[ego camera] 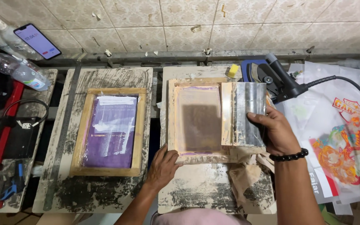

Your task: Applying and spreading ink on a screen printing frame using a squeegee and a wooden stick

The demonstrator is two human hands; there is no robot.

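Your right hand (273,131) is gripping the wide metal squeegee (246,113) resting on the right wooden screen frame (196,118), while your left hand (163,164) is pressing flat on that frame's near edge on the tabletop (201,191).

The left frame (108,131) is pale wood around a purple mesh with white patches, while the right frame (196,121) shows a pinkish mesh with a brown-grey rectangle. The squeegee (244,113) is silvery with a cream edge, the sponge (233,70) yellow, the bracelet (288,156) black. The bench (203,192) is beige smeared with black, and the wall tiles (180,21) carry a faded cream damask pattern.
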